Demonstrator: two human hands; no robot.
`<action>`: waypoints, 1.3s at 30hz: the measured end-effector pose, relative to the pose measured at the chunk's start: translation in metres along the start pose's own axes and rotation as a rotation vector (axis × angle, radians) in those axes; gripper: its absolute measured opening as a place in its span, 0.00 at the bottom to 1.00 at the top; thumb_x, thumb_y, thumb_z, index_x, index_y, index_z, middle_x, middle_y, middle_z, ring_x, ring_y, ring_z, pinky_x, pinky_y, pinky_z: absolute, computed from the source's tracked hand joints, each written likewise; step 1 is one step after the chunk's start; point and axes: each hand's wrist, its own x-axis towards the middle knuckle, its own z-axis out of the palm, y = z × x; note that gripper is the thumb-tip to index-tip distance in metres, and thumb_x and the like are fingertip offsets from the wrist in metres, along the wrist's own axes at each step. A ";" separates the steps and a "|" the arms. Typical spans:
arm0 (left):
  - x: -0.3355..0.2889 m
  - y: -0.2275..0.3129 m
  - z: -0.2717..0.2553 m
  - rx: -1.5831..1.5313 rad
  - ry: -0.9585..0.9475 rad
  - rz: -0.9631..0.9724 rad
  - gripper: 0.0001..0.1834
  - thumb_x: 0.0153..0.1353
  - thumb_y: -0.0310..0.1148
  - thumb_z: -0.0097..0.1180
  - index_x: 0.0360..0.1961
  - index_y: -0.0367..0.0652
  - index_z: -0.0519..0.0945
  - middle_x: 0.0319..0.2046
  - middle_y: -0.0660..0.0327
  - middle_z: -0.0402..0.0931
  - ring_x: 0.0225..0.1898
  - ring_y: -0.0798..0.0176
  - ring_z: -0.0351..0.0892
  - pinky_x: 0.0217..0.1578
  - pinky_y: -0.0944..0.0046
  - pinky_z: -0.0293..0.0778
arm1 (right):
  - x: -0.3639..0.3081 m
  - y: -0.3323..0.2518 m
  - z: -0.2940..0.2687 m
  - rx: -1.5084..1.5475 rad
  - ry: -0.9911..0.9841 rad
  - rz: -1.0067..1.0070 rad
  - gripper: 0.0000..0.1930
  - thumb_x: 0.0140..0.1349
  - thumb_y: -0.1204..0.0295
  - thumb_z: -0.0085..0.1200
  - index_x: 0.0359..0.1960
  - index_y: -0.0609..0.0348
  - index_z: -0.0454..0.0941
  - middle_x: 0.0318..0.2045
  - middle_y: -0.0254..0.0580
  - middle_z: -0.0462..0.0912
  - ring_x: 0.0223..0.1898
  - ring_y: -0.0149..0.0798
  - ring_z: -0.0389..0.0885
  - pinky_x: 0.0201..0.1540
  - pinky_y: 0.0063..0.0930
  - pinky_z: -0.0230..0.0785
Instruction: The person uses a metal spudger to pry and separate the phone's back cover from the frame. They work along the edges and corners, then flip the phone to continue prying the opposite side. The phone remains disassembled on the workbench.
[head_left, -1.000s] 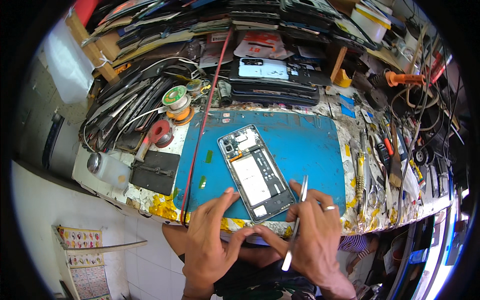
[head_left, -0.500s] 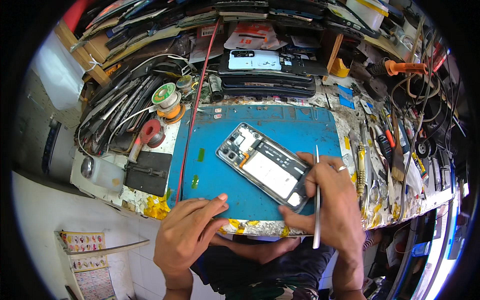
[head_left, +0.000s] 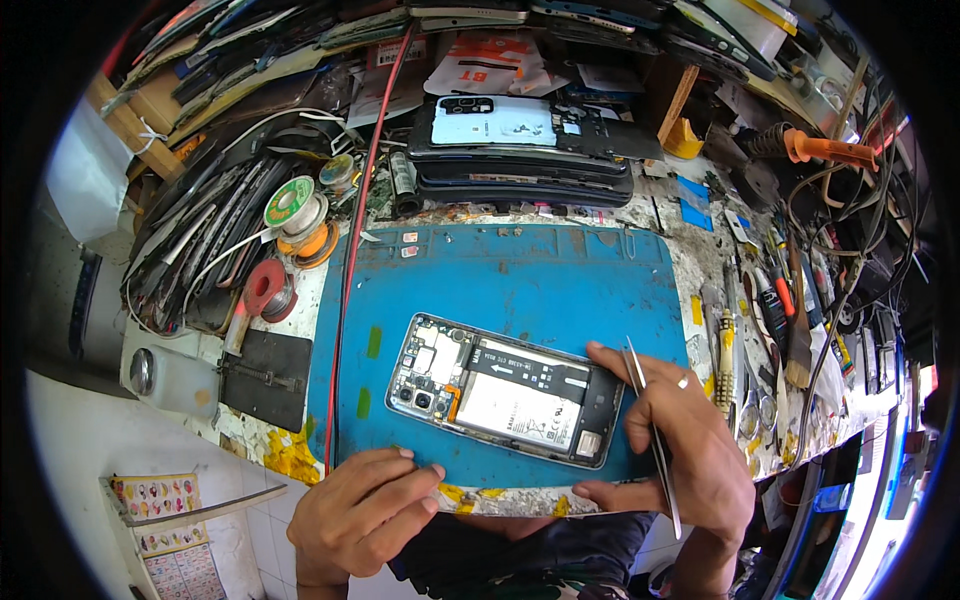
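Phone (head_left: pixel 507 390) turned crosswise; battery (head_left: pixel 525 406) inside open casing (head_left: pixel 600 402).

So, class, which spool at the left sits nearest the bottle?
The red spool, frontmost of the group; the green-labelled spool and the orange spool lie farther back.

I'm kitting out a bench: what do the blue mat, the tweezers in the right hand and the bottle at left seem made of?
Blue mat: probably silicone or rubber, mostly matte, judging by its dull surface and moulded compartments.
Tweezers: likely steel, smooth, from the silvery gleam.
Bottle: seemingly plastic, though possibly glass; the wall is cloudy and translucent. Its cap looks metallic, given the shine.
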 end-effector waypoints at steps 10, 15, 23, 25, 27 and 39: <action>-0.007 -0.008 0.003 -0.067 -0.054 -0.090 0.14 0.51 0.30 0.72 0.28 0.44 0.75 0.35 0.61 0.88 0.39 0.53 0.87 0.41 0.56 0.86 | -0.011 -0.002 0.007 -0.092 0.037 0.045 0.21 0.47 0.68 0.77 0.29 0.57 0.70 0.62 0.61 0.78 0.64 0.59 0.75 0.60 0.46 0.70; 0.001 -0.002 0.003 -0.066 -0.046 -0.040 0.24 0.53 0.45 0.74 0.44 0.41 0.81 0.41 0.59 0.87 0.44 0.51 0.86 0.49 0.53 0.84 | -0.011 -0.003 0.006 -0.182 0.127 0.066 0.26 0.47 0.58 0.78 0.29 0.58 0.69 0.59 0.64 0.80 0.60 0.62 0.77 0.59 0.48 0.71; 0.013 0.022 0.015 -0.027 -0.028 -0.146 0.51 0.41 0.70 0.72 0.54 0.37 0.76 0.46 0.52 0.82 0.49 0.46 0.83 0.57 0.43 0.78 | -0.021 -0.022 0.012 -0.112 0.092 0.057 0.25 0.45 0.60 0.79 0.24 0.58 0.71 0.47 0.58 0.86 0.54 0.59 0.81 0.52 0.45 0.74; 0.016 0.022 0.015 -0.008 -0.014 -0.189 0.54 0.35 0.71 0.74 0.54 0.37 0.77 0.46 0.52 0.83 0.50 0.45 0.83 0.58 0.42 0.78 | -0.026 -0.024 0.014 -0.072 0.067 0.056 0.24 0.46 0.60 0.79 0.24 0.58 0.71 0.47 0.56 0.86 0.53 0.57 0.81 0.52 0.44 0.75; 0.019 0.020 0.014 0.015 -0.008 -0.208 0.56 0.35 0.71 0.75 0.56 0.36 0.76 0.48 0.50 0.81 0.51 0.43 0.82 0.59 0.41 0.77 | -0.030 -0.022 0.015 -0.059 0.015 0.020 0.23 0.48 0.61 0.78 0.28 0.59 0.73 0.45 0.54 0.87 0.53 0.54 0.82 0.50 0.43 0.76; 0.039 0.023 0.021 -0.091 -0.062 -0.028 0.39 0.48 0.56 0.75 0.55 0.39 0.82 0.61 0.48 0.76 0.59 0.43 0.78 0.59 0.46 0.77 | -0.047 -0.023 0.039 0.446 0.340 0.265 0.17 0.67 0.78 0.61 0.55 0.71 0.73 0.40 0.53 0.89 0.43 0.39 0.89 0.45 0.29 0.80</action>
